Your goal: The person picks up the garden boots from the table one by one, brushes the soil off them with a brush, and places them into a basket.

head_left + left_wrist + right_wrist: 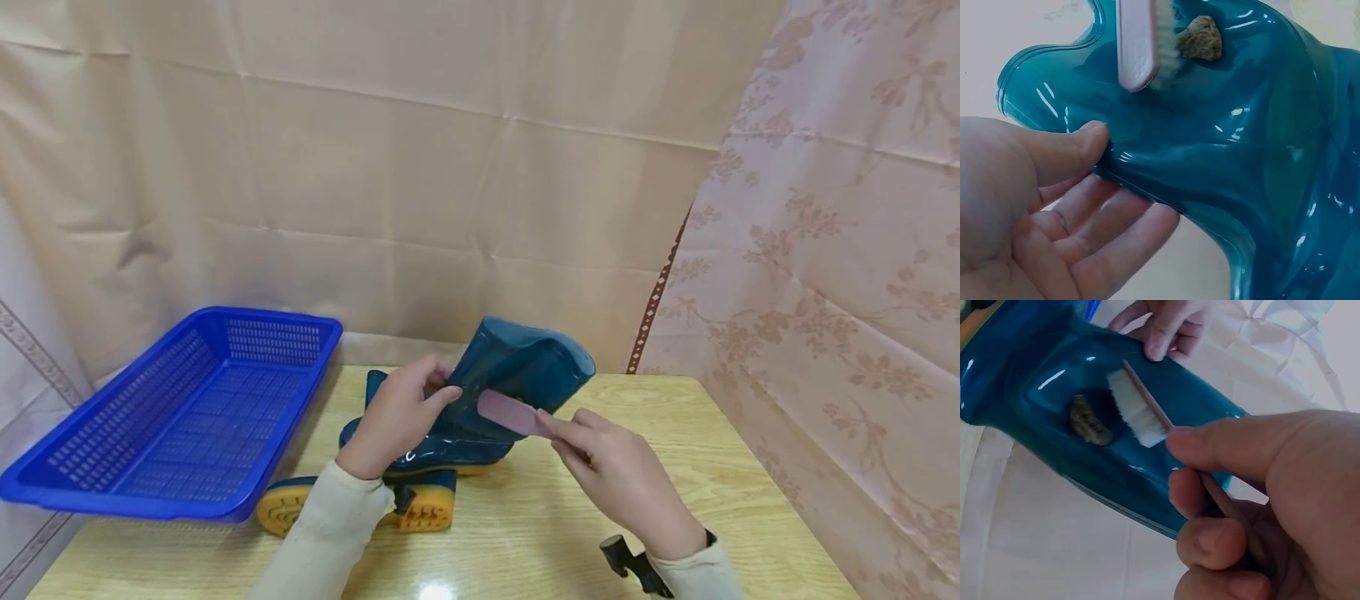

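Note:
A glossy teal rubber boot (525,358) stands tilted on the table, its opening up and to the right. My left hand (401,412) pinches the edge of its shaft, thumb on one side and fingers on the other. In my right hand (626,475) is a pink-handled brush (510,414), gripped by the handle, with its head at the shaft. White bristles (1135,409) show in the right wrist view, beside a brown, rough lump (1088,422) on the boot's surface. The left wrist view also shows this lump (1202,39) close to the bristles.
Another boot (427,507) lies on its side in front, its yellow sole facing me, partly hidden by my left sleeve. A blue plastic basket (247,492) stands at the left of the wooden table (540,533). Beige curtain (420,183) hangs behind, patterned cloth (847,292) at the right.

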### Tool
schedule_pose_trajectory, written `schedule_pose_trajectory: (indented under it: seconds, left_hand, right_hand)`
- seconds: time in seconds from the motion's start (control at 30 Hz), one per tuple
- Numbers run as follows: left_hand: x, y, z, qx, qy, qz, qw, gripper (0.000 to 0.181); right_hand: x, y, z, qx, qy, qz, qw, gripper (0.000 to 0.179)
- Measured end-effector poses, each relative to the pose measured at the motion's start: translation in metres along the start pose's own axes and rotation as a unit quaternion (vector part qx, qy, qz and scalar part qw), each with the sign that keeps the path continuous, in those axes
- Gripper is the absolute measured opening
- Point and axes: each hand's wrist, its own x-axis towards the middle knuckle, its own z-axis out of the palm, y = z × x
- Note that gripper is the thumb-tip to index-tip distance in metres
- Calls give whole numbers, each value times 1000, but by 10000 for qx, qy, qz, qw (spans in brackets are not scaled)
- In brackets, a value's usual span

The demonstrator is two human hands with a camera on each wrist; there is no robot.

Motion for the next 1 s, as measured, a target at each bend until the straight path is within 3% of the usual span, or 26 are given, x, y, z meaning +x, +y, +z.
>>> schedule_pose_trajectory:
  seconds: [0.23, 0.43, 0.77, 1.0]
  left_hand:
    - [1, 1, 2, 63, 196, 104, 9997, 10]
    - [1, 0, 2, 96, 209, 37, 9997, 11]
    - [1, 1, 2, 30, 114, 10, 9999, 11]
    - [1, 1, 1, 69, 76, -24, 9999, 9]
  right_hand:
    - [0, 2, 3, -219, 221, 309, 9990, 37]
    - [0, 3, 2, -362, -68, 500, 9981, 36]
    - [-4, 5, -11, -149, -548, 753, 9955, 36]
    - [-7, 2, -16, -37, -559, 445, 9974, 35]
